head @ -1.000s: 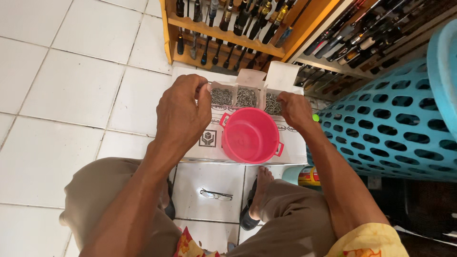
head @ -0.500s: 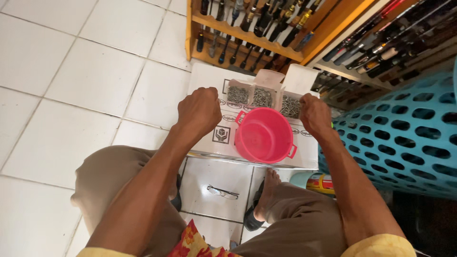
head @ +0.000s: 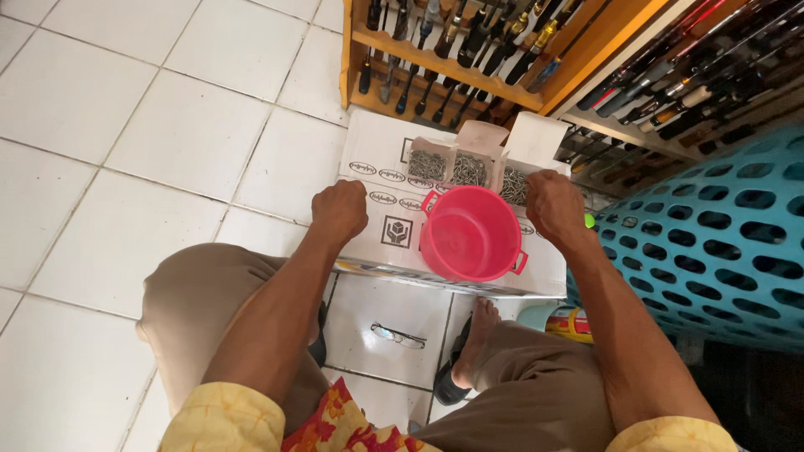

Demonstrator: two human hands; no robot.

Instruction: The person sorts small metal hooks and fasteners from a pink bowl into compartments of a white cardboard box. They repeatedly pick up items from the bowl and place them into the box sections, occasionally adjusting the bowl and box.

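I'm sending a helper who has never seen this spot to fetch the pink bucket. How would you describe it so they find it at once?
Look for the white cardboard box on the tiled floor in front of the wooden rack of rods. On its top, between the person's left hand and right hand, stands the small round pink plastic bucket. It is the only pink thing there, just in front of three small open boxes of metal pieces.

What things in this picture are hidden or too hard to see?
Head view only:
- Left hand: fist curled, its palm and any contents hidden.
- Right hand: fingers hidden by its own back.
- Small metal pieces in the little boxes: too small to identify.
- Blue basket: cut off by the right edge.
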